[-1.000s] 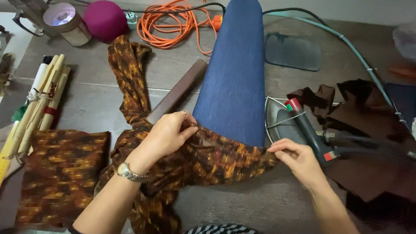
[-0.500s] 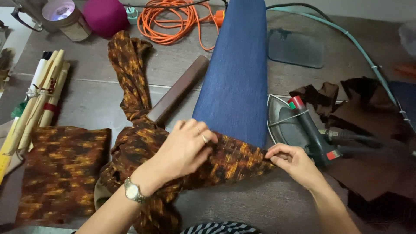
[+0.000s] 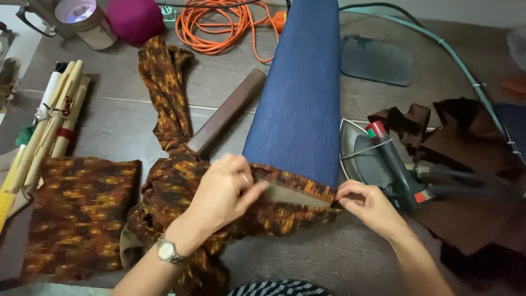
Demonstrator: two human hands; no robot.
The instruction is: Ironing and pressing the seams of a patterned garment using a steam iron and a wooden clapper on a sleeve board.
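Observation:
A brown and orange patterned cloth (image 3: 175, 181) is draped over the near end of a narrow blue padded board (image 3: 298, 93). My left hand (image 3: 222, 192), with a wristwatch on its wrist, pinches the cloth's folded edge at the board's left corner. At the board's right corner my right hand (image 3: 368, 207) grips the same folded edge (image 3: 296, 189), which is stretched across the board's end and shows a pale underside.
An iron (image 3: 383, 161) lies on its side just right of the board, next to dark brown fabric pieces (image 3: 466, 164). A folded patterned piece (image 3: 76, 214), wooden sticks (image 3: 52, 126), a wooden bar (image 3: 227, 112), an orange cable (image 3: 219, 22) and a magenta ball (image 3: 134, 19) lie around.
Both hands have pulled the cloth's edge up onto the board's near end and folded it over, so the pale underside now shows between them.

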